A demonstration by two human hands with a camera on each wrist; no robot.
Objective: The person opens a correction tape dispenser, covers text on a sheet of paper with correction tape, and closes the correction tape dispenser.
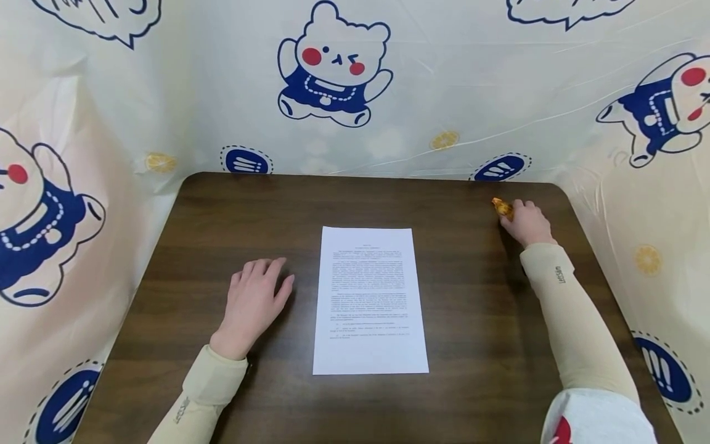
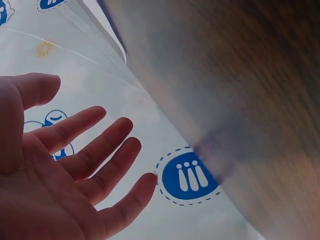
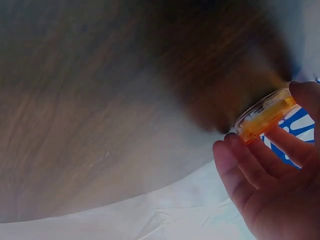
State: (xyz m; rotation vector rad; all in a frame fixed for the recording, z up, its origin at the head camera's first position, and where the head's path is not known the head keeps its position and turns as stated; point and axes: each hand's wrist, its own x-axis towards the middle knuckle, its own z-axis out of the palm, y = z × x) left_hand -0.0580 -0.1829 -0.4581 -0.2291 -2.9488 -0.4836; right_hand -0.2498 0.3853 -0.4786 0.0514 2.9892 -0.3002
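At the far right of the table, my right hand (image 1: pixel 530 223) grips a small orange see-through plastic correction tape (image 1: pixel 502 208). In the right wrist view, thumb and fingers (image 3: pixel 245 165) close around the orange case (image 3: pixel 265 117), and its clear side shows. The palm hides part of it. To the left of a printed sheet of paper (image 1: pixel 368 354), my left hand (image 1: pixel 252 302) hovers palm down over the table, its fingers loosely spread. Nothing lies in the left palm (image 2: pixel 55 200) in the left wrist view. Lines of small black text cover most of the sheet, which lies flat.
The dark brown wooden table (image 1: pixel 460 407) has rounded far corners. A pale cloth (image 1: pixel 222 80) with blue bear prints stands behind its far edge and along both sides. The right hand is close to the far right corner.
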